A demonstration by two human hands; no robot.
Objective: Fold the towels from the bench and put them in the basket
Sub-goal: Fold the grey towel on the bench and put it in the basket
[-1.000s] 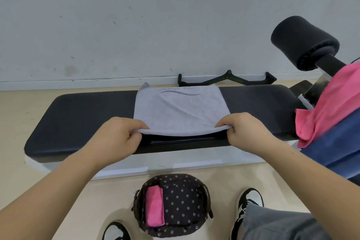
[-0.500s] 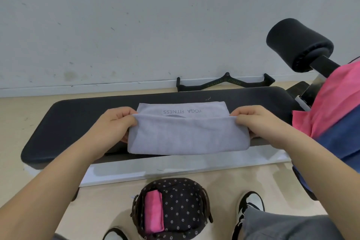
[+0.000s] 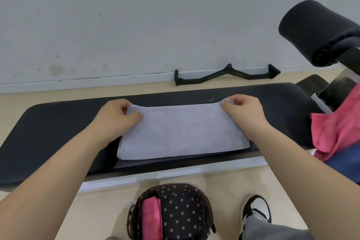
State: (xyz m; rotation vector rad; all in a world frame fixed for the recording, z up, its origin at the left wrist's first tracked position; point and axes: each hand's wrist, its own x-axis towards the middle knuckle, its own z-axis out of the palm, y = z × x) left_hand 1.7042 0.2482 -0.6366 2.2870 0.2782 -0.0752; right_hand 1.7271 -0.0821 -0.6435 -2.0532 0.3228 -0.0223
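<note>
A grey towel (image 3: 181, 132) lies folded in half on the black bench (image 3: 58, 122). My left hand (image 3: 116, 117) pinches its far left corner. My right hand (image 3: 243, 113) pinches its far right corner. Both corners sit at the far edge of the fold, flat on the bench pad. On the floor in front of the bench stands a dark dotted basket (image 3: 179, 210) with a folded pink towel (image 3: 152, 218) inside at its left. A pink towel (image 3: 339, 128) and a blue towel (image 3: 346, 160) hang at the bench's right end.
A black foam roller pad (image 3: 311, 31) juts out at the upper right. A black cable handle bar (image 3: 228, 75) lies on the floor by the wall. My shoe (image 3: 257, 210) is right of the basket.
Both hands carried the towel's near edge up and over to the far edge, folding it in half. The printed logo is now covered.
</note>
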